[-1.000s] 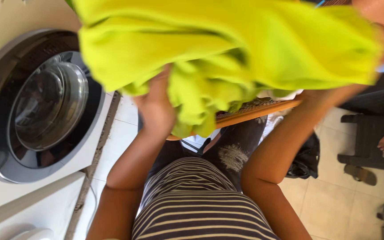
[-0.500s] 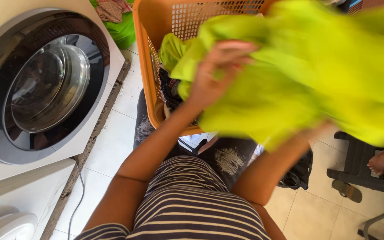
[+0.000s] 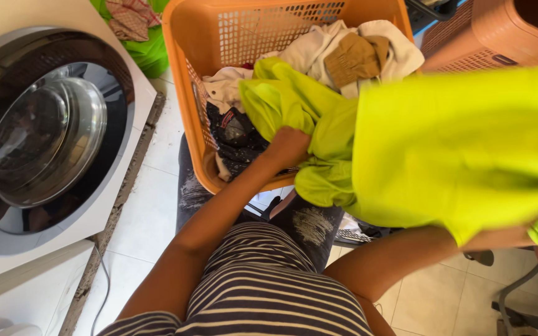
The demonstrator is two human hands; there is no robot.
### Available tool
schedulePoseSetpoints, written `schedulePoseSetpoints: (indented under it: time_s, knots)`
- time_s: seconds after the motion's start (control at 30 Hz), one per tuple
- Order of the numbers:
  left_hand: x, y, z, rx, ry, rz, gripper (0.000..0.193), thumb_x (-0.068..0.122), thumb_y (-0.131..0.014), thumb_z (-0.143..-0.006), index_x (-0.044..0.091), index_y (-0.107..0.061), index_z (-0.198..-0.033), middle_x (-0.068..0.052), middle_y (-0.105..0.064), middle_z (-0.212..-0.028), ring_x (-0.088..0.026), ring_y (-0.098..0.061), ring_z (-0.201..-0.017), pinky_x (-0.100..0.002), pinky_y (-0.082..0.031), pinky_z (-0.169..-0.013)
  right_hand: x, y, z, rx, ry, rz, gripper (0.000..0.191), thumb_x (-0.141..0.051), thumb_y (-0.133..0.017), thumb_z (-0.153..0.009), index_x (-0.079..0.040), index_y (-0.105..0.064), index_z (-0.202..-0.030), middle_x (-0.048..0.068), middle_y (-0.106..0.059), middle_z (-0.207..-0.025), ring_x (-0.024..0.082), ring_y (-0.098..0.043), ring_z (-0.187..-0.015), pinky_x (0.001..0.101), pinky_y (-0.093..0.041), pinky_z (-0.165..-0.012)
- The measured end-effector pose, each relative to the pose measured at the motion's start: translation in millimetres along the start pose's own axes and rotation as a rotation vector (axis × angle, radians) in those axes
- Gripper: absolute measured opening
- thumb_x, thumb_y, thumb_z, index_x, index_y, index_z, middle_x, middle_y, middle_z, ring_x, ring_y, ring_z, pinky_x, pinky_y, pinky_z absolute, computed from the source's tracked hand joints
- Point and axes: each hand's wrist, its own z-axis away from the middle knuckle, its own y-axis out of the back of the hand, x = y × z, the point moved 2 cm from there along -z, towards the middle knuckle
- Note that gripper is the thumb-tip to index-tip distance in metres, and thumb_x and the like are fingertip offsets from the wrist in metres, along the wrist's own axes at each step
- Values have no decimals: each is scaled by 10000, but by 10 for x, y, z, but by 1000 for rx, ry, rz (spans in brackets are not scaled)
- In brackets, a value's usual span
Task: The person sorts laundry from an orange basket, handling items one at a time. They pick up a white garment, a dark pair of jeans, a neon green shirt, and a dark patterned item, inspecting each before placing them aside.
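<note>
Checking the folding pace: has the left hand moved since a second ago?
Yes. The left hand came down onto the orange basket's clothes, gripping the yellow-green garment.

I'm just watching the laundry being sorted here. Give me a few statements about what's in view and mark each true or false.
1. The left hand grips a yellow-green garment. True.
2. The laundry basket is blue. False: it is orange.
3. The washing machine door is round with a glass window. True.
4. The basket is empty. False: light and dark clothes lie in it.
5. The person wears a plain red top. False: it is a striped top.
</note>
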Motion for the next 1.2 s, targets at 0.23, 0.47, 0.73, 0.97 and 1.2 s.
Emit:
schedulePoseSetpoints:
  time_s: [0.23, 0.47, 0.73, 0.97, 1.2]
  knots:
    - [340, 1727, 735, 905, -362, 423, 273, 80, -870, -776, 25, -736, -1008, -134, -701, -895, -303, -702, -798, -391, -548, -718, -159, -826, 946, -1047, -240, 84, 682, 21, -694, -1032, -9, -349, -1619, 165, -402, -1620, 305, -537, -1370, 436, -480, -1193]
    - [559, 2475, 1055, 741, -367, 1135, 393, 61, -812, -930, -8, -631, -1271, -105, -707, -1191, -159, -693, -1088, -301, -562, -1008, -1193, -729, 2562, -1909, -1082, -649, 1134, -377, -909, -790, -32, -260, -1654, 116, -444, -1546, 230, -489, -1393, 386, -431, -1135]
    - [916, 2410, 1429, 381, -609, 482, 713, 278, -887, -830, -1, -522, -1376, -189, -618, -1353, -379, -583, -1314, -462, -471, -1140, -243, -37, 2871, -828, -1527, -314, 1027, -340, -898, -795, -44, -328, -1597, 139, -474, -1510, 270, -500, -1368, 401, -433, -1111]
    - [298, 2012, 1306, 494, -26, 660, 569, 100, -793, -956, 69, -540, -1465, -124, -613, -1470, -311, -585, -1415, -417, -456, -1221, 145, 1005, 1185, -308, -1125, -141, 935, -307, -888, -799, -53, -388, -1546, 160, -501, -1478, 305, -509, -1347, 414, -434, -1089]
    - [321, 1335, 890, 366, -130, 515, 490, 105, -778, -957, 75, -556, -1393, -146, -593, -1453, -355, -552, -1381, -426, -427, -1168, 136, 1223, 392, -146, -661, 54, 843, -274, -878, -803, -63, -447, -1496, 180, -527, -1447, 339, -519, -1325, 427, -436, -1068]
